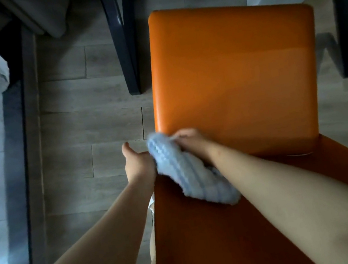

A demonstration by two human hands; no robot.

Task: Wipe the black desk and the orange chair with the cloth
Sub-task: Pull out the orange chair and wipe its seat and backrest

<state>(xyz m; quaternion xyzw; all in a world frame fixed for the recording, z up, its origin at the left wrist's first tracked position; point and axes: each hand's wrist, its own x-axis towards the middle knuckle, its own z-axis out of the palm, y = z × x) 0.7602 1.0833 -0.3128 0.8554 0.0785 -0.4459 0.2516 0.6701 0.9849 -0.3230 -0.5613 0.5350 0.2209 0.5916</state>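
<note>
Two hands were seen: the cloth (189, 171) was gripped by the right hand (190, 143) and left hand (137, 161) on the orange chair (233, 79), so more rubbing past the fingers was likely needed.

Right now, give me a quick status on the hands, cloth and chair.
Right hand grips the cloth, at the orange chair seat's near left corner. Left hand at the cloth's left edge, hold unclear. Nothing blocking.

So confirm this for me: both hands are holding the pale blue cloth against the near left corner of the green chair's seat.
One thing is off: the chair is orange, not green, as the head view shows. The rest stands: the left hand and the right hand both hold the pale blue cloth at the seat's near left corner.
</note>
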